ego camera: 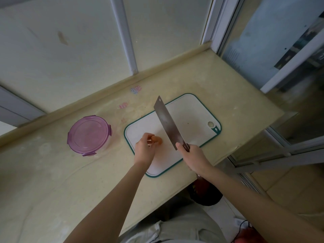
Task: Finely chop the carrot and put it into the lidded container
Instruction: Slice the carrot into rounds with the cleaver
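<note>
Left hand (pixel 144 149) pinches the stubby carrot (pixel 157 140) on the white plastic cutting board (pixel 192 114), right hand (pixel 194 156) grips a rectangular steel cleaver (pixel 168 123) pointing away-left.

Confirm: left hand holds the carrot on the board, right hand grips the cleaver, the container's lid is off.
Wrong: the head view shows the lid on the container. Left hand does hold the carrot on the board; right hand grips the cleaver.

carrot (pixel 158 140) blurred, partly behind left hand (pixel 144 151), knife handle (pixel 187 147) mostly inside right hand (pixel 194 157), container (pixel 107 145) contents unreadable thru purple lid (pixel 88 135), cutting board (pixel 185 111) near-left edge under left wrist, stickers (pixel 135 89) nr back edge of counter (pixel 52 172) too small to read
</note>
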Motion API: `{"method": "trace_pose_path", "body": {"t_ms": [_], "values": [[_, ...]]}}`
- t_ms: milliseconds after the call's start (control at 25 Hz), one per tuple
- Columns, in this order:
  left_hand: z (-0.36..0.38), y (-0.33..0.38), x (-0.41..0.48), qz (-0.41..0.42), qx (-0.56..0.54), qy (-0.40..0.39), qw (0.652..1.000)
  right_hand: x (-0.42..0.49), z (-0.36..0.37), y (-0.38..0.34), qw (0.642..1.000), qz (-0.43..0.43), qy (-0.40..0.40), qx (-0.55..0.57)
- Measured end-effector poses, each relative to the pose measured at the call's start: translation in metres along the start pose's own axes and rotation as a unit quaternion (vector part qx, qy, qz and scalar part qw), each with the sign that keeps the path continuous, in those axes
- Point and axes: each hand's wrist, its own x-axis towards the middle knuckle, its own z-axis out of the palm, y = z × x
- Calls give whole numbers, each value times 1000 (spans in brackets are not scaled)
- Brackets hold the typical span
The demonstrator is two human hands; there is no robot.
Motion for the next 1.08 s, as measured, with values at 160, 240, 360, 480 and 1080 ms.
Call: {"method": "trace_pose_path", "body": {"t_ms": [160, 240, 360, 480, 1080], "values": [[3, -4, -2, 11, 20, -15, 1000, -14, -1, -6, 998, -3, -22, -50], [6, -6, -1, 11, 48, -26, 998, -21, 1, -9, 997, -13, -31, -70], [7, -6, -1, 25, 89, -27, 995, -28, 5, -11, 996, -22, -29, -82], [6, -6, 0, 37, 113, -32, 992, -32, 6, -12, 995, -18, -28, -90], [4, -6, 2, 65, 167, -40, 983, -24, 30, -3, 993, 14, -22, -113]]}}
